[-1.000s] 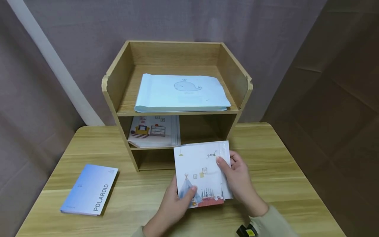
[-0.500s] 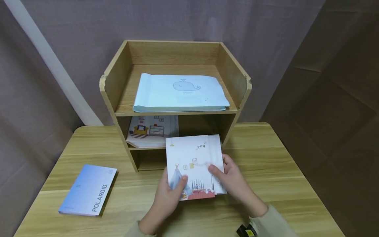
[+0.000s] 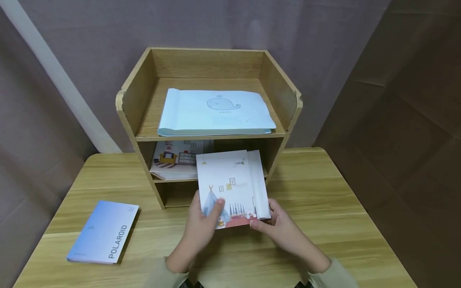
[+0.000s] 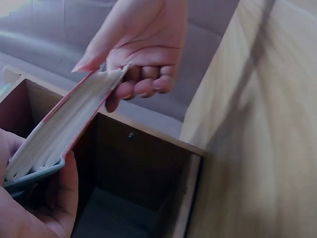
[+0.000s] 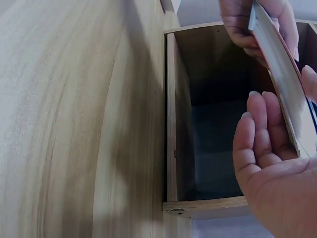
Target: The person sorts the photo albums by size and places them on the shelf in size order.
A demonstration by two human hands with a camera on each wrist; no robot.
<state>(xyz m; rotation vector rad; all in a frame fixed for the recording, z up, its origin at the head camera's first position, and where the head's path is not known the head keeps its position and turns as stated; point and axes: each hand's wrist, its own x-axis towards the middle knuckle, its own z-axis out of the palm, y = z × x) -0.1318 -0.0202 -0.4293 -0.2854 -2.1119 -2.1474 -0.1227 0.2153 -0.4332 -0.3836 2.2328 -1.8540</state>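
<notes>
Booklet [image 3: 233,192] above table [image 3: 342,228], curtain [image 3: 324,44] behind.

**POLAROID, large and plain, on the blue book [image 3: 102,232]**

The easiest thing to read from here is that word, POLAROID [image 3: 117,242], in dark capitals climbing the right-hand side of the cover. The same cover carries small print [image 3: 131,209] in its top right corner, more at the left and a faint line along the bottom, all too tiny for me to make out.

On the held book [image 3: 219,170], a short line of dark Chinese characters [image 3: 239,163] sits at the upper right; I get 小时, then a blurred third. Under the whale on the pale-blue book [image 3: 194,116] runs a little caption [image 3: 225,112], too small to read.
</notes>
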